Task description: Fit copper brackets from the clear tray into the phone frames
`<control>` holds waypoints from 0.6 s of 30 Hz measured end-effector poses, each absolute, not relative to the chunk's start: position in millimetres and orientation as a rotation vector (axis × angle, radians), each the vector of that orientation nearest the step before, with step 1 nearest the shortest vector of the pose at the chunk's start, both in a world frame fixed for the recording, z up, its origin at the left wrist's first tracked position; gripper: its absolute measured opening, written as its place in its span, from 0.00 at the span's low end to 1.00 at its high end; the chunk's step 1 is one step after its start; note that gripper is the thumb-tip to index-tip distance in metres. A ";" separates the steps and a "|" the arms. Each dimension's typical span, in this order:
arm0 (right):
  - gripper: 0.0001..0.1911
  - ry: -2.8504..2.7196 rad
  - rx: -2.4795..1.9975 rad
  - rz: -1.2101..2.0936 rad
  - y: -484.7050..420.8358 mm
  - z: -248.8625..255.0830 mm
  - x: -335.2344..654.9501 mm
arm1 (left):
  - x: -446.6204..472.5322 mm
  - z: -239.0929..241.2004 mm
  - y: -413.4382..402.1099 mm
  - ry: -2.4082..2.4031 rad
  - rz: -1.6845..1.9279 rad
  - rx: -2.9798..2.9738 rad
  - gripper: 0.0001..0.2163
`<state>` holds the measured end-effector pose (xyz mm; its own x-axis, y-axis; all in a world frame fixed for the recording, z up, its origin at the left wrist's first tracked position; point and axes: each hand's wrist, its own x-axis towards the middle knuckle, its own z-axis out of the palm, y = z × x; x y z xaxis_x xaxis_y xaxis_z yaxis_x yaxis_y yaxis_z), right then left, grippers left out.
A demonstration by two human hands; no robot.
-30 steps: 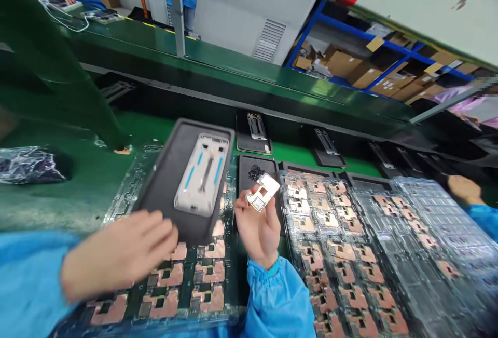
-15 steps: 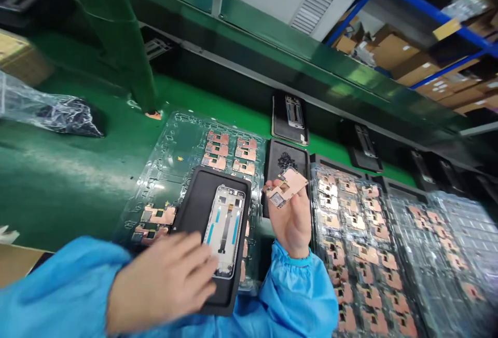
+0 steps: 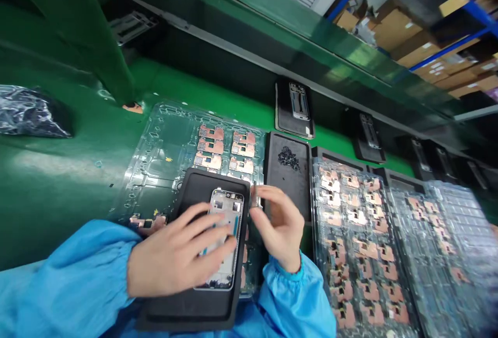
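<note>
A phone frame (image 3: 223, 270) with blue strips lies in a black foam tray (image 3: 171, 307) in front of me. Over the frame is my left hand (image 3: 182, 255), its fingers spread and slightly blurred, covering the frame's middle. Just right of the tray, my right hand (image 3: 280, 221) pinches a phone circuit board (image 3: 254, 194) between thumb and fingers. The board is turned nearly edge-on, so its flat face is hidden. Under the black tray sits a clear plastic tray (image 3: 151, 146) with several copper-coloured boards (image 3: 210, 146) in it.
A dark tray of small black pieces (image 3: 288, 159) stands beyond my right hand. Further right are clear trays of boards (image 3: 365, 252). More phone frames (image 3: 299, 102) rest in black trays along the back. A green post (image 3: 97, 47) and a plastic bag (image 3: 31, 112) are at left.
My right hand has turned the board from face-up to nearly edge-on and brought it left, beside the black tray. My left hand has moved right and up over the phone frame.
</note>
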<state>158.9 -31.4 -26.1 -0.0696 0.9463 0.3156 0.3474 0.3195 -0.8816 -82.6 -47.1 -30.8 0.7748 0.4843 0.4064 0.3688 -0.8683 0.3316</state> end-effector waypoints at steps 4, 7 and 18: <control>0.17 -2.224 -1.164 0.570 -28.6 -23.1 147.3 | -94.0 -31.8 -52.6 0.504 0.798 2.803 0.15; 0.16 -2.408 -1.197 0.528 -28.2 -21.7 141.6 | -96.5 -35.5 -52.1 0.542 0.768 2.815 0.16; 0.19 -2.621 -1.244 0.454 -30.5 -14.5 140.1 | -95.0 -40.5 -53.4 0.597 0.823 2.767 0.16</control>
